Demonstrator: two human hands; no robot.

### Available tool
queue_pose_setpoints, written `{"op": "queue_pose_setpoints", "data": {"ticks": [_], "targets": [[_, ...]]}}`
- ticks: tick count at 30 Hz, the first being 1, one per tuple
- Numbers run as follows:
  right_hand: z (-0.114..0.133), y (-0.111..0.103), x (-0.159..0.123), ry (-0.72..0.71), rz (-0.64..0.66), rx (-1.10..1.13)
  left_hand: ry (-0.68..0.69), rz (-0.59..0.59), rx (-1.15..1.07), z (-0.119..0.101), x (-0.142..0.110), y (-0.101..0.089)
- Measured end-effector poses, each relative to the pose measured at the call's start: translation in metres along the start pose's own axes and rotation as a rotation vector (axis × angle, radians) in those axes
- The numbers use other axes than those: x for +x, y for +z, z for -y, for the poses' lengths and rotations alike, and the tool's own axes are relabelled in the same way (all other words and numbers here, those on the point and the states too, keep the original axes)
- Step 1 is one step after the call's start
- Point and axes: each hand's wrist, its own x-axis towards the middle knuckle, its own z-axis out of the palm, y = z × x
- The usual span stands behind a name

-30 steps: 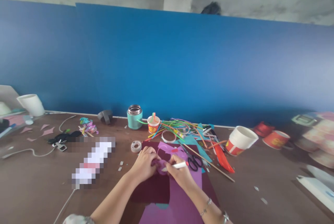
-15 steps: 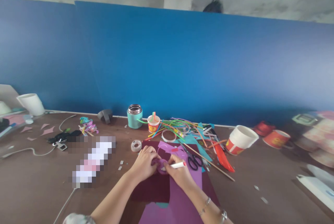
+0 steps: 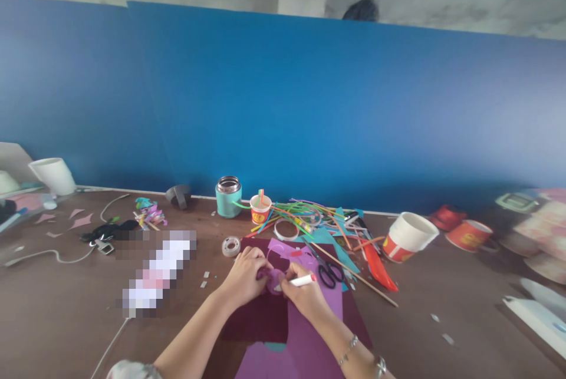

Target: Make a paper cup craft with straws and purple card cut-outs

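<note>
A small round piece of purple paper (image 3: 275, 279) is between my two hands, above a dark maroon sheet (image 3: 260, 323). My left hand (image 3: 247, 273) has its fingers curled and pinches the left side of this piece. In my right hand (image 3: 307, 296) is a white marker with a red end (image 3: 303, 280); its tip points left at the purple piece. The right fingertips touch the piece's edge. Larger purple paper (image 3: 316, 332) lies under my right forearm. Black-handled scissors (image 3: 331, 274) rest just right of my right hand.
A tape roll (image 3: 230, 247) and a mint thermos (image 3: 229, 199) stand beyond my left hand. Behind my hands are a small paper cup (image 3: 260, 211), colourful pipe cleaners (image 3: 305, 211) and a wooden stick (image 3: 362, 282). Stacked paper cups (image 3: 407, 237) stand right. A blue partition (image 3: 283, 102) closes the back.
Almost nothing differs. My right hand and the marker have shifted very slightly at the purple piece, while my left hand stays in place.
</note>
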Motion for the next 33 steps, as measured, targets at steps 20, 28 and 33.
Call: {"op": "queue_pose_setpoints", "data": {"ticks": [20,28,33], "targets": [[0.007,-0.027,0.005,0.157,-0.186,0.472,0.002,-0.022,-0.035,0.002,-0.001,0.003],[0.01,-0.052,0.017,-0.185,-0.292,-0.076,0.033,-0.216,-0.127,0.009,0.004,0.005],[0.007,-0.051,0.03,-0.385,-0.085,-0.611,0.019,-0.313,-0.149,0.011,0.007,0.004]]}}
